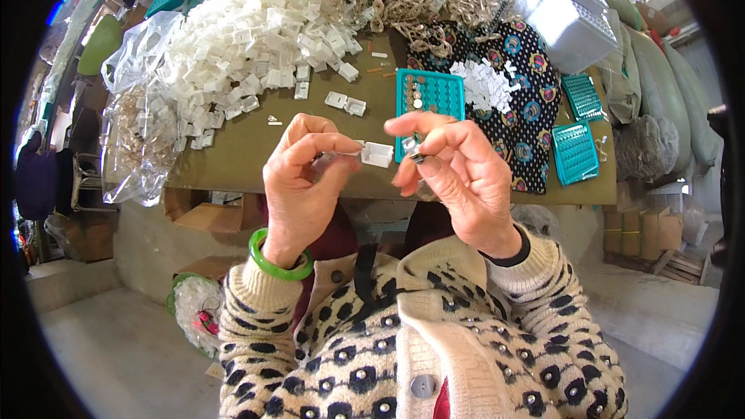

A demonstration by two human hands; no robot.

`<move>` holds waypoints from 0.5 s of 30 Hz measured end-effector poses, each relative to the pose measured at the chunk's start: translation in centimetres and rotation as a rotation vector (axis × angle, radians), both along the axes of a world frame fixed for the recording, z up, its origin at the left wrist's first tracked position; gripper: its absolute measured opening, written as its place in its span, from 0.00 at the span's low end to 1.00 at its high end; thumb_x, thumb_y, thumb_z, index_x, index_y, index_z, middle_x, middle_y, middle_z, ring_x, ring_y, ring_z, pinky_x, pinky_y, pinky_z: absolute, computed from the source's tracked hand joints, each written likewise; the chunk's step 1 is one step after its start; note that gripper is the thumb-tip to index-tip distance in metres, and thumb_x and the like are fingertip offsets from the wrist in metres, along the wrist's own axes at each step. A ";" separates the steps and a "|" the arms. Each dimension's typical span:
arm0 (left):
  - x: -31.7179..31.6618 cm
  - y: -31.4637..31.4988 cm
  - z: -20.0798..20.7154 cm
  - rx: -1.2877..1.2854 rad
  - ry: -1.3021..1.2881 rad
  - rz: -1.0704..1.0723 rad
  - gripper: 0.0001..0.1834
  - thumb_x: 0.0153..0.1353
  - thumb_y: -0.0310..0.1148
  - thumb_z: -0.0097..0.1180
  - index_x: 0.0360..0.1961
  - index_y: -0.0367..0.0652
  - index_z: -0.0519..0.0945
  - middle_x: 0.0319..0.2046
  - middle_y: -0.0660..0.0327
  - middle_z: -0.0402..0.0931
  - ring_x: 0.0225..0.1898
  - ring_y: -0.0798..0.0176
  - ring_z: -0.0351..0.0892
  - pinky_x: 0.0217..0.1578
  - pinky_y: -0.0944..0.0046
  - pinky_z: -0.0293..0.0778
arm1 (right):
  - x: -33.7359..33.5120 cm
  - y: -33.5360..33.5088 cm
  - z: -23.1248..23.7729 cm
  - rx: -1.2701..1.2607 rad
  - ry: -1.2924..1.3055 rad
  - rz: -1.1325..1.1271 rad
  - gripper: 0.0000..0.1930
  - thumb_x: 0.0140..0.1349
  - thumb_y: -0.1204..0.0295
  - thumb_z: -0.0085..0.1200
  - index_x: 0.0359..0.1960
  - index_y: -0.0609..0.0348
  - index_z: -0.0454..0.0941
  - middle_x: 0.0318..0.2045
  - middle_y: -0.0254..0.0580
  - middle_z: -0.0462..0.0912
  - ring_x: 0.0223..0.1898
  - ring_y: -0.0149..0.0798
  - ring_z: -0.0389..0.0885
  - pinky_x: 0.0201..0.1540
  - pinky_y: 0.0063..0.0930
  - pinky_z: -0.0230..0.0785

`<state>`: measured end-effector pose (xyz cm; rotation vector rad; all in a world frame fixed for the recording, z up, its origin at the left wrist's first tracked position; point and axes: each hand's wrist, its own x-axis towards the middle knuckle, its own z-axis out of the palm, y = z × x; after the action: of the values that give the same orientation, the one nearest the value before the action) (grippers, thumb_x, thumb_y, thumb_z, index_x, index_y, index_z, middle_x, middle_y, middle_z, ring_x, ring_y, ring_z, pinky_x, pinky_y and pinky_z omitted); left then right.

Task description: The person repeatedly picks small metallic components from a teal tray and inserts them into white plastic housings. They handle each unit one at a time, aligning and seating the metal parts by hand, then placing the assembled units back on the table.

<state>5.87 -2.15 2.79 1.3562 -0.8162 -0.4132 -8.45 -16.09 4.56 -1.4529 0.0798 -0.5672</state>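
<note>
My left hand [303,174] is closed in a pinch, its fingertips at the edge of a small open white plastic box [379,155]. The lid side of this box is mostly hidden by the fingers. To its right, my right hand [466,178] pinches a small shiny metal piece [410,144] with a dark part between thumb and fingers; its exact kind is too small to tell. Just beyond the right hand lies a teal compartment tray [443,93] with several round metallic pieces in its left columns. Another open white box [346,102] rests on the table beyond my hands.
A large heap of white plastic boxes [256,39] covers the table's far left, beside clear bags [140,132]. Tangled beige cords [411,4] lie at the back. White pieces [485,85] sit on a patterned dark cloth [535,70]. Teal trays [575,154] and stacked pale trays [563,12] stand right.
</note>
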 end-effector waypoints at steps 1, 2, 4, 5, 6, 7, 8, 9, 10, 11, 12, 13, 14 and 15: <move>-0.5 0.0 -0.2 -0.004 -0.024 0.005 0.10 0.53 0.10 0.54 0.34 0.32 0.81 0.36 0.62 0.70 0.34 0.70 0.76 0.32 0.73 0.77 | -0.2 0.3 -0.1 -0.016 0.018 0.026 0.04 0.71 0.77 0.46 0.44 0.63 0.68 0.52 0.57 0.75 0.36 0.32 0.81 0.39 0.24 0.76; -0.9 -0.1 -0.3 -0.009 -0.050 0.012 0.10 0.53 0.10 0.54 0.34 0.32 0.81 0.36 0.62 0.70 0.34 0.70 0.76 0.32 0.73 0.77 | -0.4 0.6 -0.2 -0.029 0.043 0.054 0.04 0.71 0.77 0.46 0.44 0.64 0.68 0.51 0.56 0.77 0.37 0.33 0.81 0.40 0.25 0.76; -1.8 -0.2 -0.6 -0.067 0.069 0.025 0.12 0.56 0.12 0.53 0.40 0.33 0.80 0.37 0.62 0.70 0.36 0.69 0.78 0.32 0.73 0.76 | -0.6 1.3 -0.5 -0.112 0.044 -0.006 0.03 0.69 0.80 0.47 0.42 0.66 0.69 0.47 0.52 0.79 0.40 0.33 0.82 0.41 0.24 0.77; -2.5 -0.3 -0.7 -0.105 0.176 0.048 0.13 0.58 0.12 0.53 0.43 0.34 0.79 0.38 0.62 0.71 0.37 0.69 0.79 0.31 0.73 0.75 | -0.6 1.6 -0.8 -0.135 0.014 -0.041 0.04 0.68 0.81 0.49 0.42 0.66 0.70 0.45 0.49 0.80 0.40 0.32 0.83 0.42 0.24 0.78; -3.0 -0.3 -0.7 -0.129 0.283 0.064 0.14 0.59 0.13 0.53 0.45 0.34 0.78 0.40 0.61 0.72 0.37 0.69 0.79 0.31 0.73 0.74 | -0.6 1.8 -0.9 -0.161 -0.024 -0.074 0.04 0.67 0.82 0.50 0.42 0.66 0.71 0.44 0.47 0.80 0.40 0.31 0.83 0.42 0.24 0.79; -3.6 0.1 -0.6 -0.154 0.473 0.002 0.22 0.60 0.15 0.52 0.57 0.35 0.71 0.51 0.56 0.72 0.36 0.72 0.75 0.32 0.72 0.72 | -0.7 2.0 -1.0 -0.135 -0.030 -0.099 0.05 0.66 0.84 0.50 0.42 0.67 0.71 0.44 0.48 0.80 0.40 0.31 0.83 0.43 0.25 0.79; -3.8 0.2 -0.6 -0.177 0.563 -0.038 0.24 0.61 0.16 0.53 0.59 0.35 0.70 0.54 0.54 0.71 0.38 0.71 0.75 0.33 0.72 0.73 | -0.7 2.1 -1.1 -0.137 -0.033 -0.121 0.05 0.66 0.84 0.50 0.42 0.67 0.71 0.44 0.48 0.81 0.40 0.32 0.83 0.44 0.25 0.78; -3.9 0.3 -0.6 -0.218 0.651 -0.091 0.26 0.61 0.18 0.53 0.62 0.35 0.68 0.56 0.53 0.70 0.39 0.70 0.76 0.34 0.71 0.73 | -0.7 2.2 -1.2 -0.146 -0.055 -0.141 0.05 0.66 0.84 0.50 0.42 0.67 0.71 0.44 0.48 0.81 0.40 0.32 0.83 0.44 0.25 0.78; -4.0 0.5 -0.6 -0.266 0.744 -0.142 0.28 0.62 0.19 0.54 0.64 0.35 0.66 0.59 0.52 0.70 0.40 0.70 0.76 0.35 0.71 0.74 | -0.8 2.3 -1.2 -0.155 -0.077 -0.163 0.05 0.65 0.84 0.50 0.41 0.66 0.71 0.43 0.48 0.81 0.40 0.33 0.84 0.44 0.25 0.78; -4.1 0.6 -0.7 -0.225 0.803 -0.186 0.30 0.61 0.21 0.57 0.65 0.36 0.65 0.62 0.49 0.68 0.45 0.67 0.77 0.39 0.70 0.75 | -0.9 2.4 -1.2 -0.168 -0.060 -0.179 0.05 0.64 0.85 0.51 0.41 0.66 0.72 0.42 0.47 0.82 0.40 0.34 0.84 0.44 0.25 0.77; -4.2 0.7 -0.8 -0.215 0.850 -0.184 0.30 0.61 0.22 0.57 0.65 0.36 0.66 0.62 0.48 0.68 0.47 0.67 0.77 0.40 0.70 0.75 | -1.1 2.5 -1.2 -0.189 -0.036 -0.172 0.05 0.64 0.84 0.51 0.40 0.66 0.72 0.41 0.47 0.82 0.40 0.34 0.84 0.44 0.25 0.77; -4.4 0.7 -0.9 -0.205 0.896 -0.181 0.30 0.61 0.22 0.58 0.65 0.36 0.66 0.61 0.48 0.69 0.48 0.66 0.77 0.41 0.70 0.75 | -1.3 2.6 -1.2 -0.205 -0.004 -0.163 0.05 0.64 0.84 0.52 0.40 0.65 0.72 0.40 0.46 0.83 0.39 0.34 0.84 0.43 0.25 0.77; -4.5 0.7 -1.1 -0.184 0.946 -0.175 0.30 0.60 0.22 0.59 0.65 0.36 0.66 0.61 0.47 0.69 0.49 0.65 0.76 0.42 0.69 0.75 | -1.3 2.6 -1.2 -0.220 0.026 -0.155 0.05 0.64 0.84 0.52 0.40 0.65 0.72 0.40 0.46 0.83 0.39 0.35 0.85 0.43 0.25 0.77; -4.7 0.7 -1.2 -0.202 0.960 -0.173 0.30 0.59 0.22 0.60 0.64 0.36 0.67 0.60 0.46 0.70 0.51 0.65 0.76 0.42 0.69 0.75 | -1.4 2.7 -1.3 -0.206 0.031 -0.146 0.04 0.64 0.84 0.51 0.39 0.65 0.73 0.40 0.46 0.83 0.39 0.35 0.85 0.43 0.26 0.77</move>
<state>1.19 -1.47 1.62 0.7478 -0.1558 -0.9862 -9.82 -13.37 3.30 -1.6655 0.1568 -0.6870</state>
